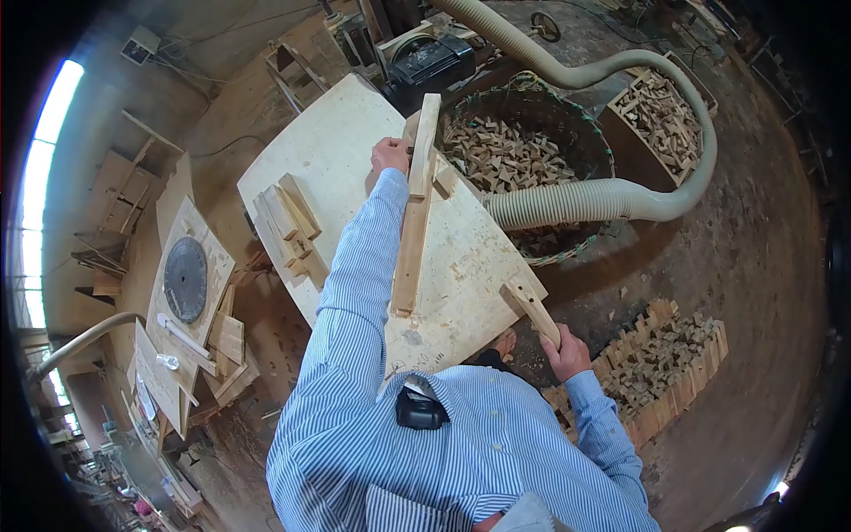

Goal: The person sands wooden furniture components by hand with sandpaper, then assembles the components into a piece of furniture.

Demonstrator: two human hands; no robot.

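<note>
My left hand (391, 156) is closed at the far part of the pale work table (355, 133), right beside a long wooden fence (411, 257); what its fingers hold, if anything, is too small to tell. A longer light board (426, 142) stands along the fence's far end. At the table's near right corner my right hand (567, 353) is wrapped round the end of a wooden piece (534, 312) with dark holes. Several short wood strips (288, 222) lie on the table's left side.
A wicker basket (612, 168) of wood offcuts stands beyond the table, with a ribbed hose (567, 202) across it. A motor (432, 64) is at the far edge. Stacked wood blocks (660, 368) lie on the floor at right. A second bench (217, 253) with a round blade (185, 278) stands left.
</note>
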